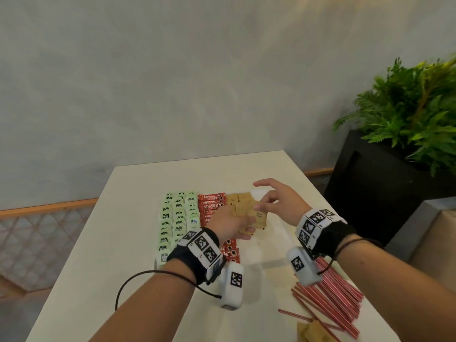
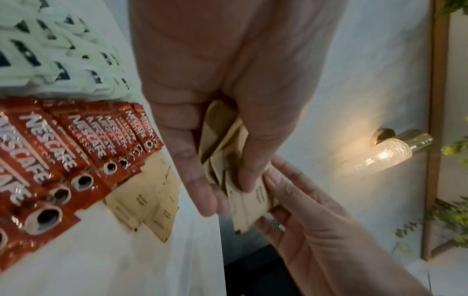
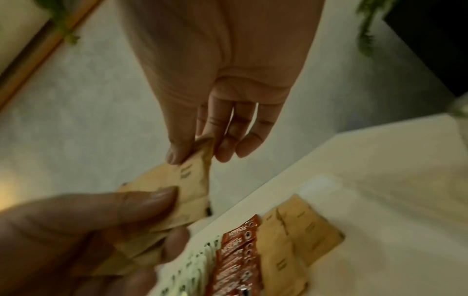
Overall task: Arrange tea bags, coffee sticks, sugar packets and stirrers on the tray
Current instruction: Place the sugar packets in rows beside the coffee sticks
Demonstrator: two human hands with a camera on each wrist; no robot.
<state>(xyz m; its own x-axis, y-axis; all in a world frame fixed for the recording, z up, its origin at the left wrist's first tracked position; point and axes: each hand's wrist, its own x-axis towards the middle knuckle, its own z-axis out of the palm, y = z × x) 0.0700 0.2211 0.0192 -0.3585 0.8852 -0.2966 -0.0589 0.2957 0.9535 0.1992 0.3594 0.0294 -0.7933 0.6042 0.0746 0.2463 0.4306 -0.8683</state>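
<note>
On the white table (image 1: 128, 243) lies a pale tray (image 1: 274, 245), hard to tell from the tabletop, and it is already well filled. On its left side are three columns of light green tea bags (image 1: 176, 223), each with a dark label I cannot read. Just right of the tea bags runs a column of red coffee sticks (image 2: 63, 152), overlapping one another, with "NESCAFE CLASSIC" in white letters and a small cup picture at one end. Right of the coffee sticks, at the far end of the tray, a few brown sugar packets (image 3: 291, 238) lie overlapping; their small dark print is too blurred to read.

Above the tray's middle the left hand (image 1: 230, 224) grips a loose bundle of brown packets (image 2: 220, 144), fingers and thumb curled round it. The right hand (image 1: 278, 203) meets it there, thumb and forefinger pinching the corner of one packet (image 3: 192, 176) that sticks out of the bundle, the other fingers loosely spread.

Near the tray's right front corner, on the table, lies a heap of red-and-white striped stirrers (image 1: 338, 292), and two more brown packets (image 1: 313, 332) lie at the table's near edge. Beyond the table's right side a fern (image 1: 414, 104) stands in a black planter (image 1: 370, 193).
</note>
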